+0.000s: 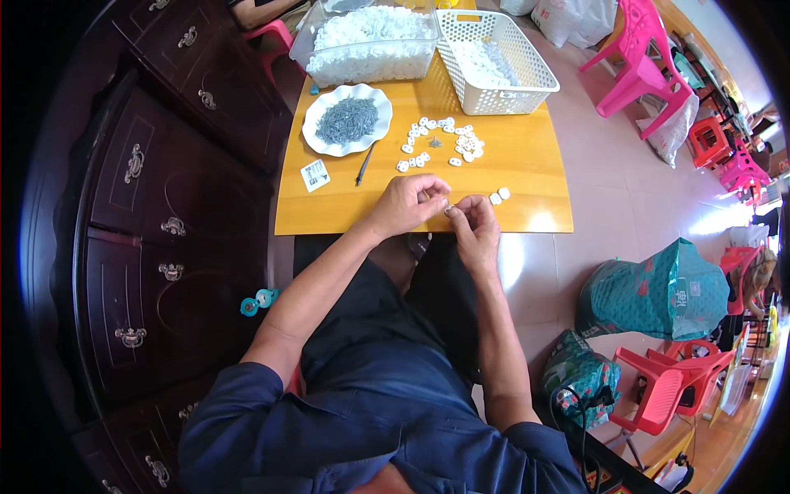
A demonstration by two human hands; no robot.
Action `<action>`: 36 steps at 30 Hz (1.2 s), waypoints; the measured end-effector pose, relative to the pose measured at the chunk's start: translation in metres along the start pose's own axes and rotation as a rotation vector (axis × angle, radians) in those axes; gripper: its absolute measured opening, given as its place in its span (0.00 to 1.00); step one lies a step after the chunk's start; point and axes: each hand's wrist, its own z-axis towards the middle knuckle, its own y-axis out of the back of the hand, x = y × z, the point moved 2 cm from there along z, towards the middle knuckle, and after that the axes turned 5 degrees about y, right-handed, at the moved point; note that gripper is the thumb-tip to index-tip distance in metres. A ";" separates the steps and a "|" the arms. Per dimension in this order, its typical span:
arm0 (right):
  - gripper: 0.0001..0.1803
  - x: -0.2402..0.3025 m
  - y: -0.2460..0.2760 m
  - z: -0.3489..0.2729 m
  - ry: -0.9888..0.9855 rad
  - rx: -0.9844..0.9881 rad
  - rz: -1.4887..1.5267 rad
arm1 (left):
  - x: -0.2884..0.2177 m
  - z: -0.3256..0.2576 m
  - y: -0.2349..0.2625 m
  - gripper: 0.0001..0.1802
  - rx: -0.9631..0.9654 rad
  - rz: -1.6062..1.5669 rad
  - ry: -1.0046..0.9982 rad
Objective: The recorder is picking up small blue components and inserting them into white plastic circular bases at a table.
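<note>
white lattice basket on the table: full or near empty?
Near empty: white basket shows only a thin layer of small white pieces on its floor.

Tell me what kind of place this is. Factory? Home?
Looks like a small home or village workshop doing piecework. The table carries a tub and basket of small white parts, with a plate of nails. Pink chairs and sacks stand around on tiled floor.

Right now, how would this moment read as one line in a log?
left hand: pinching small white piece | right hand: same piece | table: loose white pieces, plate of grey nails
</note>
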 end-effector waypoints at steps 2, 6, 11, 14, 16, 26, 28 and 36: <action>0.07 -0.004 0.003 0.001 0.004 -0.041 0.044 | -0.001 0.011 0.003 0.13 -0.048 0.045 -0.022; 0.07 -0.003 0.008 0.003 -0.026 -0.064 0.070 | -0.001 0.036 0.002 0.12 -0.076 0.067 -0.041; 0.07 0.002 0.008 0.004 -0.032 -0.062 0.105 | 0.011 0.060 -0.007 0.11 -0.185 0.401 -0.155; 0.07 -0.002 0.011 0.005 -0.015 -0.064 0.080 | 0.012 0.067 -0.017 0.10 -0.186 0.506 -0.135; 0.07 -0.002 0.012 0.006 0.002 -0.087 0.058 | 0.010 0.071 -0.023 0.11 -0.202 0.554 -0.121; 0.08 0.000 0.010 0.005 -0.010 -0.096 0.058 | 0.012 0.069 -0.024 0.06 -0.235 0.619 -0.075; 0.08 0.003 0.009 0.005 0.003 -0.104 0.047 | 0.014 0.063 -0.023 0.06 -0.228 0.539 -0.089; 0.06 0.002 0.012 0.006 -0.035 -0.095 0.071 | 0.014 0.028 -0.018 0.07 -0.132 -0.004 0.009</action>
